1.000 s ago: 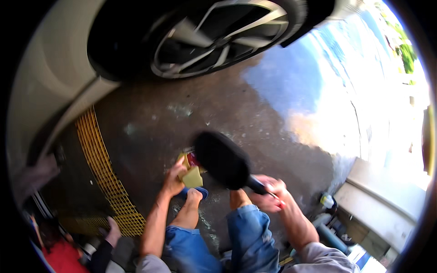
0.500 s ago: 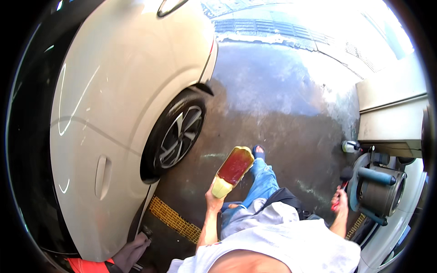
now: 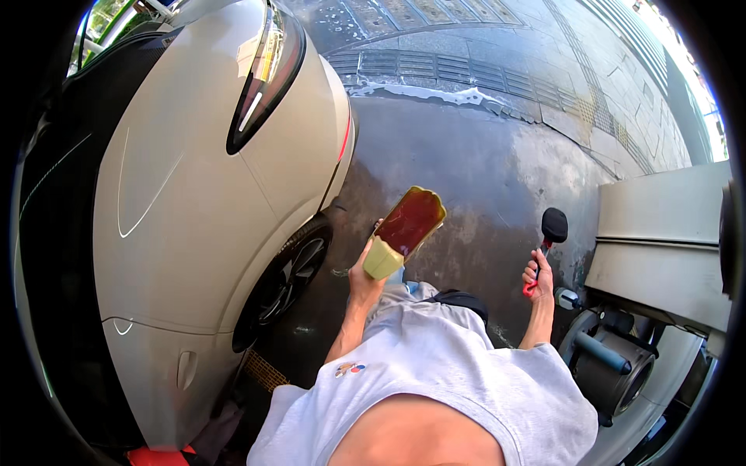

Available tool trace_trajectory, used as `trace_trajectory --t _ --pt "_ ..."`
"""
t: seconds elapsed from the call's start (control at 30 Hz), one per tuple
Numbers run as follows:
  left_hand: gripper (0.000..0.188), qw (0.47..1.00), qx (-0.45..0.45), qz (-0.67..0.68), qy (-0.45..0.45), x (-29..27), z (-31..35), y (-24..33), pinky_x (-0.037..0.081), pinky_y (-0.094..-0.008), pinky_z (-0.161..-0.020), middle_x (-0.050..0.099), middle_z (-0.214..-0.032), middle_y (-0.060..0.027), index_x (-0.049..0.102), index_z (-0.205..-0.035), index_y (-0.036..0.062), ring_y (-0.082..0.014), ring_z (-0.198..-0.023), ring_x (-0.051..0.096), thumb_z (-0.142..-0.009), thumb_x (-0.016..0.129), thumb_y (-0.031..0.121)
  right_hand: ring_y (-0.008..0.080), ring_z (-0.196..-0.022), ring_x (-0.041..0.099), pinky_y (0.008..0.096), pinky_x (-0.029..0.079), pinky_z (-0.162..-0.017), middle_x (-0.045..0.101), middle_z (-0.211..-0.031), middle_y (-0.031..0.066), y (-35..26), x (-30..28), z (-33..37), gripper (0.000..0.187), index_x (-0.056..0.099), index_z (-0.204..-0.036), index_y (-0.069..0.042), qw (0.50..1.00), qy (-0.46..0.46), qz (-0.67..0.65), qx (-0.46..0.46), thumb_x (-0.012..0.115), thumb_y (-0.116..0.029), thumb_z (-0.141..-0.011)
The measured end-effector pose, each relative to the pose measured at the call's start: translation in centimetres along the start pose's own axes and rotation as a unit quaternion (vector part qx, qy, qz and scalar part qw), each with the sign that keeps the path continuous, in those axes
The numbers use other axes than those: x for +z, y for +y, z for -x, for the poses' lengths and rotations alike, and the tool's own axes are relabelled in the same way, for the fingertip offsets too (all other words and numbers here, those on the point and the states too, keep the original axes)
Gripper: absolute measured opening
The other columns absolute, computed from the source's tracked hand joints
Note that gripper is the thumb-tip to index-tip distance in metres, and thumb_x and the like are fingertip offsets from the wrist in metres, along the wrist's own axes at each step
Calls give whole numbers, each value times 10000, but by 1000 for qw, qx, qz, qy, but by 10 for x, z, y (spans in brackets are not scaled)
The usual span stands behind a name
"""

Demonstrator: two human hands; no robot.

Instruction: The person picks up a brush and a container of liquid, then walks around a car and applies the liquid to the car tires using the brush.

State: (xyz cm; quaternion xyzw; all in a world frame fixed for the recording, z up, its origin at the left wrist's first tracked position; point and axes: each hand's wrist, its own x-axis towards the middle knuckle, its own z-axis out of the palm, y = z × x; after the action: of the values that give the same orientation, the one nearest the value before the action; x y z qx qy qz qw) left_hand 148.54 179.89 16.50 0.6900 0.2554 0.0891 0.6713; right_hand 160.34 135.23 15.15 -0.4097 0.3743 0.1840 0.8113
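Note:
My left hand (image 3: 364,275) is closed around the near end of a yellowish cut-open plastic container (image 3: 383,259), held out in front of my body. Its hollow side looks dark red-brown; whether that is liquid I cannot tell. Off to the right, my right hand (image 3: 539,273) grips a brush (image 3: 554,225) by its red and black handle, the black rounded head pointing away from me. Both hands are in the air, apart from the car. A pale car (image 3: 179,179) fills the left side, its rear wheel (image 3: 286,279) nearest to my left hand.
A pale metal cabinet (image 3: 668,217) stands at the right. Below it are a white bottle (image 3: 568,298) and a reel-like metal drum (image 3: 625,371) with blue-grey bars. Wet concrete floor (image 3: 458,155) stretches ahead to a drain grating (image 3: 435,68). A yellow grate (image 3: 264,371) lies beside the car.
I have moved forward along the car; its tail light has come into view. The brush has been raised, its head now well away from the drum. Both holds are unchanged.

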Motion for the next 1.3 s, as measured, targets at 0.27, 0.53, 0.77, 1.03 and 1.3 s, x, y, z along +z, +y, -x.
trace_trajectory --t 0.27,0.53,0.77,1.03,1.3 --pt "484 993 54 -71 -80 83 -228 65 549 -306 -793 739 -941 -51 674 -1246 31 -120 -862 673 -763 706 30 65 -441 407 209 323 -346 443 -668 -21 -84 140 -35 237 617 -1115 -99 992 -98 -66 -53 535 -318 -1077" --pt "674 986 21 -101 -134 149 -454 111 526 -309 -929 744 -1155 -119 574 -1433 90 -167 -1067 702 -771 682 20 64 -415 397 215 322 -332 422 -641 -24 -170 248 -190 199 597 -1104 -95 985 -71 -97 -127 550 -286 -1071" --pt "384 997 -45 -36 48 189 -645 118 533 -307 -824 747 -979 -85 707 -1097 -17 -161 -918 688 -725 724 79 60 -411 372 218 303 -333 419 -639 -33 -297 448 -396 202 593 -1116 -100 982 -144 79 -93 554 -291 -1068" --pt "389 985 -44 30 165 179 -902 151 537 -306 -826 754 -1002 -83 716 -1109 -2 -173 -918 700 -727 708 72 63 -394 380 218 287 -318 413 -624 -18 -397 750 -594 183 552 -1121 -91 947 -298 115 -45 532 -267 -1074" --pt "450 982 -20 17 189 127 -1186 199 544 -292 -857 751 -1080 -71 695 -1206 4 -137 -984 696 -756 702 14 67 -424 371 230 295 -335 397 -628 -29 -419 934 -779 190 581 -1103 -110 978 -190 79 -17 565 -294 -1059"
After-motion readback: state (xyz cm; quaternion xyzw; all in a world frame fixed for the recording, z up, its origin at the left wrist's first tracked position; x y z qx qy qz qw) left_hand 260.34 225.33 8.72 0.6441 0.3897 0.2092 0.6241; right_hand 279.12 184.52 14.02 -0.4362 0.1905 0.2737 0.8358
